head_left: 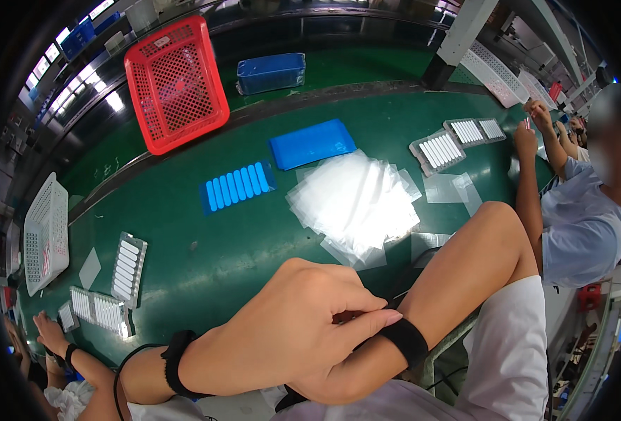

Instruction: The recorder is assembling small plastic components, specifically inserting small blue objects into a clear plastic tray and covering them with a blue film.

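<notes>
My left hand reaches across my body, a black band around its wrist with a dark cord beside it. Its thumb and forefinger are pinched together at the edge of a black wristband that wraps my right wrist. My right hand lies low, turned inward under the left one, and its fingers are hidden. Beyond both hands, a loose pile of clear plastic sheets spreads on the green table. Left of the pile lies a clear bag with a row of blue strips; behind it is a flat blue pack.
A red perforated basket and a blue wrapped block stand at the back. Trays of white strips lie left and right. A white basket is far left. Co-workers sit at either side, one in a light blue shirt.
</notes>
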### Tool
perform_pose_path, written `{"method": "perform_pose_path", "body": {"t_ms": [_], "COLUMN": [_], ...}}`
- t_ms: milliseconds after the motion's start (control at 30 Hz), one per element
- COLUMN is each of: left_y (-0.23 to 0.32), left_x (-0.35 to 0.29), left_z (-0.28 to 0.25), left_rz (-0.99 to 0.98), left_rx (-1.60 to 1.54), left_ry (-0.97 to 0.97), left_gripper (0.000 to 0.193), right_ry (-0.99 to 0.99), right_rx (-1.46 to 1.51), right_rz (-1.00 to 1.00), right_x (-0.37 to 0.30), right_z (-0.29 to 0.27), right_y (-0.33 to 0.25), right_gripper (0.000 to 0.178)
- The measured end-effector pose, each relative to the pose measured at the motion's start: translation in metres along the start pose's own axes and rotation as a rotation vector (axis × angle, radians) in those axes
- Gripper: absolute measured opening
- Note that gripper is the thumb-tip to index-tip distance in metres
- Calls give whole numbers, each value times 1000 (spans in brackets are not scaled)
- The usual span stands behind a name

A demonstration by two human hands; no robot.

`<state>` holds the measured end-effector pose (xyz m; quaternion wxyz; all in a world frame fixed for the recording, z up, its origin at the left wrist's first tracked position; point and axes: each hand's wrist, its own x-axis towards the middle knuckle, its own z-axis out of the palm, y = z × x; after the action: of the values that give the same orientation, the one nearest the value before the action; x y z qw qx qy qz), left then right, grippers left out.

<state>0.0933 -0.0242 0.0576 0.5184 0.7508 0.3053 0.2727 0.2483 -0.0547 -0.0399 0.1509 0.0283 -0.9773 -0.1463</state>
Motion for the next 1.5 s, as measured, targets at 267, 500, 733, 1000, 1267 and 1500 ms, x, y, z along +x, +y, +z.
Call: {"method": "perform_pose_path", "body": {"t_ms": [267, 500, 733, 1000, 1267, 1500], "left_y": [5, 1, -7, 8, -22, -59], "left_x": [-4, -2, -3, -12, 23, 61], "left_z": [6, 0, -23, -59, -52, -64], "left_rz": [23, 156, 268, 51, 241, 370], "left_rx": [24, 59, 273, -700, -1217, -464], "left_ry": [-18, -163, -62, 524, 649, 1062], "left_gripper": [16, 19, 29, 39, 32, 27], "right_ry": [-29, -58, -4, -79, 527, 461], "right_rx": [-76, -133, -154, 947, 1648, 1814], "right_rz": [-7, -9, -97, 591, 858, 1102], "right_x": [3, 15, 26, 50, 62, 62], "right_z": [-6, -31, 7, -48, -7, 7], "right_y": [3, 28, 9, 56, -7, -1], "right_gripper": [19, 18, 16, 73, 55, 31]}}
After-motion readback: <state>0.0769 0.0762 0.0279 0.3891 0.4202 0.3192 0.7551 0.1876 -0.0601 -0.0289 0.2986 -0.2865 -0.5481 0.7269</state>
